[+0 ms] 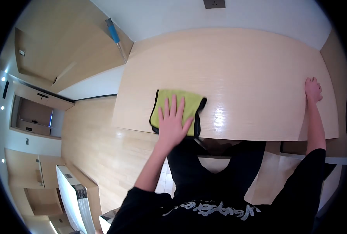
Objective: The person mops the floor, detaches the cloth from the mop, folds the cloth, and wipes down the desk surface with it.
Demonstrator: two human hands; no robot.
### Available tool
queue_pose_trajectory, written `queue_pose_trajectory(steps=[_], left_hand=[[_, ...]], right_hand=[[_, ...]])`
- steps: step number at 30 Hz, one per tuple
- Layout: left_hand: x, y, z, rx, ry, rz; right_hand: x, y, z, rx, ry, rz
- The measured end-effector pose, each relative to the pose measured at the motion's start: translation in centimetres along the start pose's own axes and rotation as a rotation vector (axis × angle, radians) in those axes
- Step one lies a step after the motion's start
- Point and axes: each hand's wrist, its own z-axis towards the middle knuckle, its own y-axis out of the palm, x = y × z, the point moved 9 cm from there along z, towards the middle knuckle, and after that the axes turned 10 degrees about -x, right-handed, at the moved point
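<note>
A yellow-green cloth with black edging (163, 97) lies flat on the light wood tabletop (239, 62), near its front edge and left of the middle. My left hand (173, 121) presses on the cloth from above, palm down, its fingers spread. Far to the right, my right hand (313, 90) rests on the tabletop near the right side, with its fingers curled. Whether anything is under those fingers is hidden.
A blue-handled tool (113, 33) leans at the back left corner. A wall socket (214, 4) is above the back edge. Wrapped white panels (70, 199) stand at the lower left, beyond the wooden floor (91, 132). My legs are below the front edge.
</note>
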Motion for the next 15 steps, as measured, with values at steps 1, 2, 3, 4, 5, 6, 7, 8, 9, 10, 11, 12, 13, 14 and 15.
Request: queue_pose_trajectory(steps=[1, 2, 3, 4, 5, 6, 7, 8, 9, 10, 11, 12, 13, 14, 15], left_hand=[[0.2, -0.2, -1.8, -0.013, -0.012, -0.015], [0.4, -0.3, -3.2, -0.015, -0.032, -0.025], [0.8, -0.3, -4.2, -0.018, -0.034, -0.023], [0.8, -0.4, -4.8, -0.018, -0.058, -0.039], [0.8, -0.4, -5.2, -0.021, -0.083, -0.056], [1.0, -0.5, -5.5, 0.028, -0.117, -0.079], [1.1, -0.2, -5.7, 0.028, -0.124, -0.077], [1.0, 0.0, -6.1, 0.035, -0.156, -0.129], [0.7, 0.2, -6.2, 0.044, -0.185, -0.182], [0.5, 0.1, -6.2, 0.043, -0.189, -0.183], [0.8, 0.0, -6.3, 0.012, -0.159, -0.146], [1.0, -0.1, -6.3, -0.018, -0.130, -0.109], [0.5, -0.3, -6.2, -0.020, -0.141, -0.110], [0.5, -0.5, -5.5, -0.043, -0.092, -0.097], [0.5, -0.7, -4.6, -0.058, -0.049, -0.088]], right_hand=[[0.1, 0.3, 0.2, -0.006, -0.001, -0.001], [0.2, 0.3, 0.3, 0.016, -0.002, -0.007], [0.1, 0.2, 0.4, 0.039, -0.003, -0.011], [0.2, 0.1, 0.6, 0.036, -0.002, -0.011], [0.2, -0.1, 0.6, 0.025, -0.002, -0.026], [0.0, 0.1, 0.4, 0.012, -0.008, -0.044], [0.0, 0.4, 0.7, 0.010, -0.014, -0.043], [0.2, 0.4, 0.9, 0.025, -0.013, -0.032], [0.4, 0.4, 1.2, 0.041, -0.010, -0.019], [0.3, 0.5, 1.6, 0.040, -0.013, -0.021], [0.4, 0.5, 1.5, 0.030, -0.008, -0.021], [0.4, 0.5, 1.2, 0.018, -0.005, -0.020], [0.4, 0.7, 1.2, 0.015, -0.015, -0.023], [0.6, 0.9, 1.4, 0.013, -0.012, -0.022], [0.6, 1.0, 2.0, 0.015, -0.018, -0.018]])
